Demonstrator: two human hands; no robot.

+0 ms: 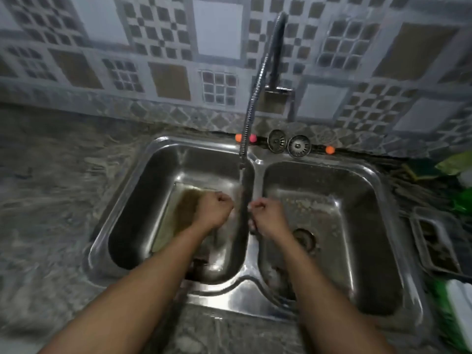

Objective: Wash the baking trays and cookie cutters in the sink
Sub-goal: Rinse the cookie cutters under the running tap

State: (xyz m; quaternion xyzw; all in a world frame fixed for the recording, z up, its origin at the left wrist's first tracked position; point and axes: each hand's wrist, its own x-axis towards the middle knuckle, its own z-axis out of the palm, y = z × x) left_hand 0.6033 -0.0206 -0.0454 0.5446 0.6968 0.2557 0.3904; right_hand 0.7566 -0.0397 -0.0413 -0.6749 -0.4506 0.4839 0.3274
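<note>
A dirty baking tray with a brown film lies tilted in the left basin of the steel double sink. A second tray, strewn with crumbs, lies in the right basin. Water runs from the flexible tap hose down between my hands. My left hand is curled into a fist above the first tray's right side, and nothing shows in it. My right hand is curled just right of the stream. Something small and dark shows under its thumb, too blurred to name. No cookie cutter is clearly visible.
Two round drain strainers lean at the sink's back rim, with small orange and pink balls beside them. A dark rack, green items and a white container crowd the right counter. Mottled stone counter spreads to the left.
</note>
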